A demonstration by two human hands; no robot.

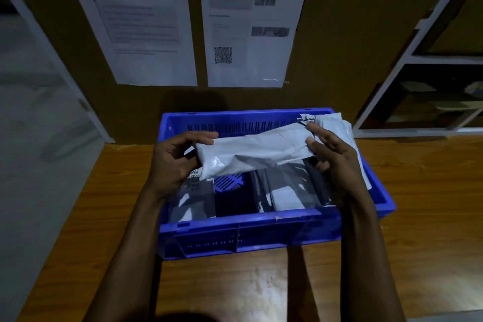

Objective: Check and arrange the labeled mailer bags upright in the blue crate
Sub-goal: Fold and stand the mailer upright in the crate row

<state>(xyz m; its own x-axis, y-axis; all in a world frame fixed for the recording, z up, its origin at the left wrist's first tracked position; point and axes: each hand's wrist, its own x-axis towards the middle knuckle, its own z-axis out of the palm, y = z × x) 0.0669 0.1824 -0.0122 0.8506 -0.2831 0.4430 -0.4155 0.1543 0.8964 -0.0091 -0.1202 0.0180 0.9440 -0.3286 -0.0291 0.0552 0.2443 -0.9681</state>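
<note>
Wooden table [418, 191] beneath printed sheets [130, 21]: over the blue crate [248, 219], left hand [172, 162] and right hand [337, 162] each keep a pinching grip on one end of a grey mailer bag [256, 149], apparently light, limp and slick, best held at its ends.

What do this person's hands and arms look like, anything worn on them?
Nothing worn shows: the left hand and right hand have no gloves, rings or watch, and both forearms are bare, with no sleeve in view. Dim light may hide details.
</note>
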